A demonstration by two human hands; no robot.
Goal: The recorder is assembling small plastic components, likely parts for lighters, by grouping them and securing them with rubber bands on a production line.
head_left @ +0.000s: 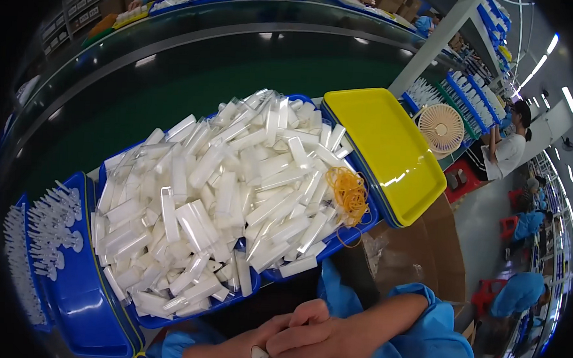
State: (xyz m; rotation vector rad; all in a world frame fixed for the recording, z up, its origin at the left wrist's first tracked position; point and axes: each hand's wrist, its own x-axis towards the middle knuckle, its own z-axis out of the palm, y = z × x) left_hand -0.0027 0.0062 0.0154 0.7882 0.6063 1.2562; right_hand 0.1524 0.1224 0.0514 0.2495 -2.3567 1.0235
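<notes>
Close in front of my body, at the lower edge, my left hand [252, 341] and my right hand [321, 342] lie folded together. The right fingers curl over the left hand, and both look closed. A small white rounded piece with a dark rim [259, 356] shows at the right fingertips; whether it is held or worn I cannot tell. What the palms enclose is hidden. Just beyond the hands, blue trays [256, 285] carry a heap of white slim pieces in clear plastic sleeves [198, 223]. Orange rubber bands [348, 193] lie bunched at the heap's right side.
Stacked yellow trays [384, 148] stand at the right, above a cardboard box [424, 249]. Blue trays [90, 292] at the left hold clear stemmed plastic parts [54, 229]. Behind runs a green conveyor belt [291, 61]. A round fan [440, 129] and several co-workers are farther right.
</notes>
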